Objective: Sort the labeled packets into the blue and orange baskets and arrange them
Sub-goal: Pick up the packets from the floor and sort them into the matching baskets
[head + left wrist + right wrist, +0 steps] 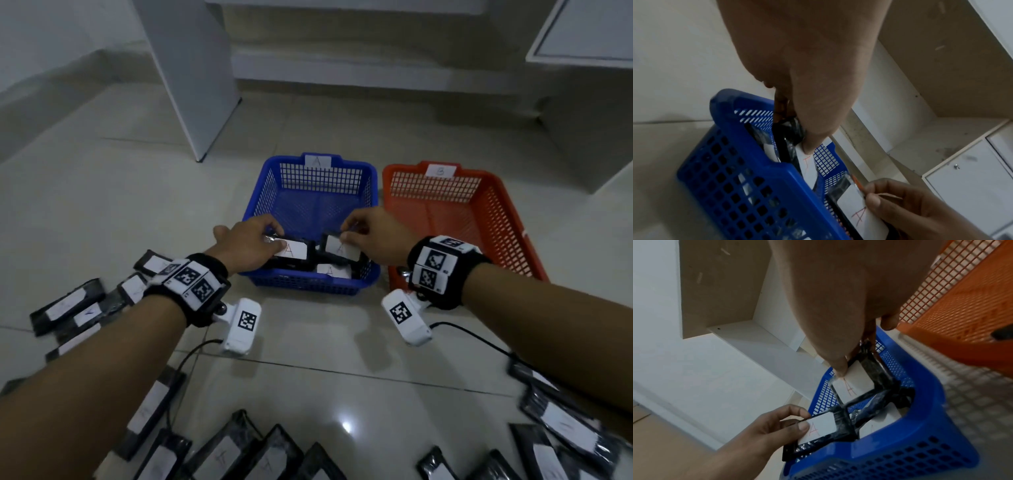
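Dim, even light is falling from above; a glare spot is shining on the floor tiles [346, 426] nearest the wearer. Edges are bending, and close skin is blurring.

Both bare forearms are reaching forward side by side, each wearing a black wristband with a white camera hanging beneath it. The left hand [248, 245] is curling its fingers and thumb in a pinching grip, palm turned down. The right hand [371, 233] is doing the same just beside it, thumb [839, 369] pressing down, knuckles raised, wrist bending slightly.
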